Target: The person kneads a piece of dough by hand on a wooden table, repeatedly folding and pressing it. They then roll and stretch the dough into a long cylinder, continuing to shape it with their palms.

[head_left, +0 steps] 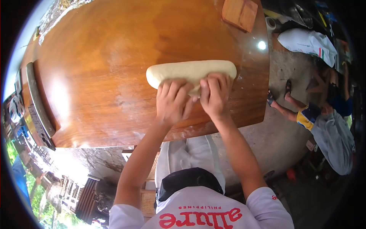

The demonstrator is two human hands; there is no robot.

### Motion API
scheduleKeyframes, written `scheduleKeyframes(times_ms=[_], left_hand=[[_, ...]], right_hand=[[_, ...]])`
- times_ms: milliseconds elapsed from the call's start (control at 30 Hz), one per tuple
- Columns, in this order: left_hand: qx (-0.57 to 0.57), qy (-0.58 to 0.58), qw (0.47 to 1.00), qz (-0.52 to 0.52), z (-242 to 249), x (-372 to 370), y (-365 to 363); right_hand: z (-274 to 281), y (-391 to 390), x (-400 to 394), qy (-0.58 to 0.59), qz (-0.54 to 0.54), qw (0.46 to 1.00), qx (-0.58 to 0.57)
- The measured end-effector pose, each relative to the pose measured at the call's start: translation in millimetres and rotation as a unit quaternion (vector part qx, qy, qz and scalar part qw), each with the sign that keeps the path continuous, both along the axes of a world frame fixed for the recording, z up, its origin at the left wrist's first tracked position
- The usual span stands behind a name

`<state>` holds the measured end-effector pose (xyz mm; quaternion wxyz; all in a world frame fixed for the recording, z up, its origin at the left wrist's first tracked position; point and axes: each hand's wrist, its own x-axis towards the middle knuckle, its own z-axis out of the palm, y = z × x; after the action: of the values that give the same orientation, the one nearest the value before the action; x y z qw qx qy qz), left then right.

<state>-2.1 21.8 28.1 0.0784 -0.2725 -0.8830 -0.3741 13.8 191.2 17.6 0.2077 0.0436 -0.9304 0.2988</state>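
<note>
A thick, pale log of dough [190,69] lies crosswise on the polished wooden table [110,72]. My left hand [173,98] is on the near side of the log, left of its middle, with curled fingers pressed into the dough. Close beside it, my right hand [215,93] grips the near edge towards the right end, fingers bent over it. Between the two hands a small fold of dough shows along the near edge. Both palms face down and hide part of that edge.
A wooden block [239,14] sits at the table's far right corner. Along the left edge lies a long wooden strip [38,100]. Right of the table, a person in a grey top [332,137] sits near a white sack [308,44] on the floor.
</note>
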Motion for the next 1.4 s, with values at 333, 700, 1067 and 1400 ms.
scheduleKeyframes(times_ms=[333, 700, 1067, 1400], left_hand=[[-0.196, -0.150, 0.969, -0.029, -1.8, 92.2, -22.9], [-0.290, -0.246, 0.923, -0.061, -1.3, 95.6, -19.8], [0.042, -0.209, 0.972, 0.102, 76.1, -46.5, -1.9], [-0.163, -0.085, 0.982, 0.033, 6.4, 57.8, -18.2]], right_hand=[[0.0, 3.3, 98.1, -0.144, 0.070, 0.987, 0.028], [26.6, 4.5, 100.9, -0.353, 0.101, 0.912, 0.182], [66.6, 28.9, -27.7, -0.080, -0.032, 0.989, -0.122], [12.9, -4.4, 76.9, -0.134, 0.048, 0.987, 0.072]])
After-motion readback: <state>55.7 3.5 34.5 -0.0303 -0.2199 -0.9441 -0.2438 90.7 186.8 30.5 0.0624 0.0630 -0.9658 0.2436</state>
